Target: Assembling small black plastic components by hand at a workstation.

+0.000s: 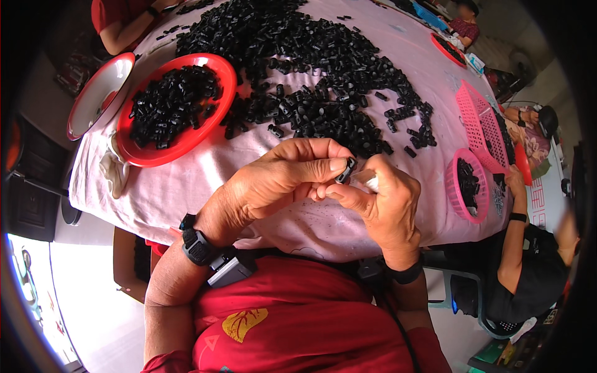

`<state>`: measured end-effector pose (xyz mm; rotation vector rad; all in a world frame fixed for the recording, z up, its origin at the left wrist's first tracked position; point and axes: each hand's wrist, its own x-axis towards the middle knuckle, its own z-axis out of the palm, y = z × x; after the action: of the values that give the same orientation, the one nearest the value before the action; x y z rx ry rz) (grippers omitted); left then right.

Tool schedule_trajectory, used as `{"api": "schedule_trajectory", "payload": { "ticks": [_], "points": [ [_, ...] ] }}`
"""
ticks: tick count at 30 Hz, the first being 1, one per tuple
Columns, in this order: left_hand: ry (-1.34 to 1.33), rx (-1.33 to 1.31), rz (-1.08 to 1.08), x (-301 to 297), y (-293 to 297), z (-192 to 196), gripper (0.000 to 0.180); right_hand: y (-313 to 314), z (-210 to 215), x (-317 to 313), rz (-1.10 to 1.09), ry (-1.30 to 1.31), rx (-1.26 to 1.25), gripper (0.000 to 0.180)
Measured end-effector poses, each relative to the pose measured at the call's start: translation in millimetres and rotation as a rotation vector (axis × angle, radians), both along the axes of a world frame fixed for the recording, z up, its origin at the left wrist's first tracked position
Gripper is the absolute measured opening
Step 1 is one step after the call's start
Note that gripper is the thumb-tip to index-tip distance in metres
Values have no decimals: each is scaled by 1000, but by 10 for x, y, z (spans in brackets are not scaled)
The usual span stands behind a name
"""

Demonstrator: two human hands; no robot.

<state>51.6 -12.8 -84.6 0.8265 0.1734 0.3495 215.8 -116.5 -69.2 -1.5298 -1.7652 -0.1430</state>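
Observation:
My left hand pinches a small black cylindrical plastic part between thumb and fingers, above the near side of the table. Close beside it, my right hand is closed around a small whitish object that is mostly hidden by the fingers; its kind does not show. The right thumb and fingertips come up to the black part. Just beyond both hands spreads a large pile of similar black parts. To the left, a red plastic basin holds many more of them.
A white bowl with a red rim leans by the basin, near a pale cloth. At the right stand a pink round basket and a pink rectangular basket. Other people sit around the pink-covered table.

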Motion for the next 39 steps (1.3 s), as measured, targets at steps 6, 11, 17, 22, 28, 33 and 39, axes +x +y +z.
{"api": "schedule_trajectory", "payload": {
  "ticks": [6, 11, 17, 22, 28, 33, 39],
  "points": [
    [42, -28, -4, -19, -9, 14, 23, -23, 52, 14, -4, -18, -1, 52],
    [-18, -13, -48, -32, 38, -5, 24, -76, 70, -21, 150, 369, -54, 39],
    [-16, -52, -15, -21, 29, 20, 24, -22, -9, -10, 315, 419, -24, 30],
    [-87, -85, 51, -15, 23, 37, 25, -27, -21, -50, 206, 572, 1, 19],
    [-18, 148, 125, -5, 17, 36, 29, -31, -33, -79, 159, 504, 40, 18],
    [-20, 204, 156, 21, 16, 4, 25, -26, 23, -60, 125, 301, 16, 25],
    [7, 288, 77, -6, 7, 58, 26, -27, 82, -28, 37, 170, -108, 39]
  ]
}}
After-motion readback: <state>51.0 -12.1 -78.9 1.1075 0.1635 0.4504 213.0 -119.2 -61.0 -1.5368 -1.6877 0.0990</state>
